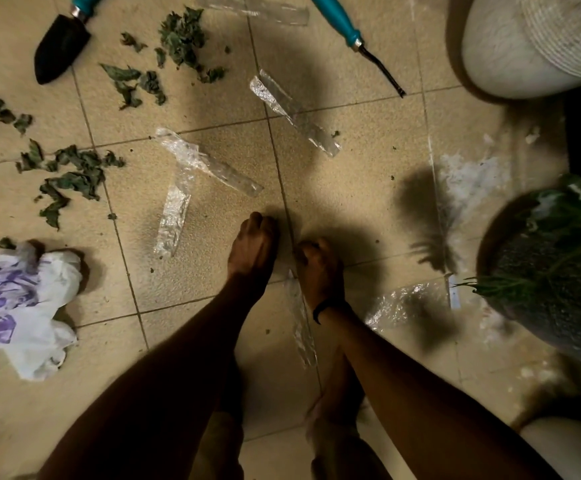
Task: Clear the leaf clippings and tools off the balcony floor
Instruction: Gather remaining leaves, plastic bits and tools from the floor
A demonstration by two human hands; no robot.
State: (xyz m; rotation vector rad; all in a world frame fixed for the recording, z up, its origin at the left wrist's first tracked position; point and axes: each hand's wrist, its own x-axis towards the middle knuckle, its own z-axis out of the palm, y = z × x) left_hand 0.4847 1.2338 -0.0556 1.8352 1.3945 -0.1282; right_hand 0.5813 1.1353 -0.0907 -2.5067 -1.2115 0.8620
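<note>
Dark green leaf clippings lie scattered on the tiled floor, in a pile at the top (181, 36) and another at the left (70, 171). A black trowel (62, 46) with a teal handle lies at the top left. A teal-handled weeding tool (351, 32) lies at the top right. Both my hands reach down to the floor side by side. My left hand (254, 244) has its fingers curled against the tile, with nothing seen in it. My right hand (318, 268) curls its fingers over the upper end of a clear plastic strip (302, 334) that runs back under my wrist.
More clear plastic strips (292, 112) (206, 161) (173, 216) lie ahead of my hands. A white bag with purple print (15, 306) sits at the left, crumpled clear plastic (403, 303) at the right. A white pot (538, 46) and a planted pot (524, 306) stand along the right.
</note>
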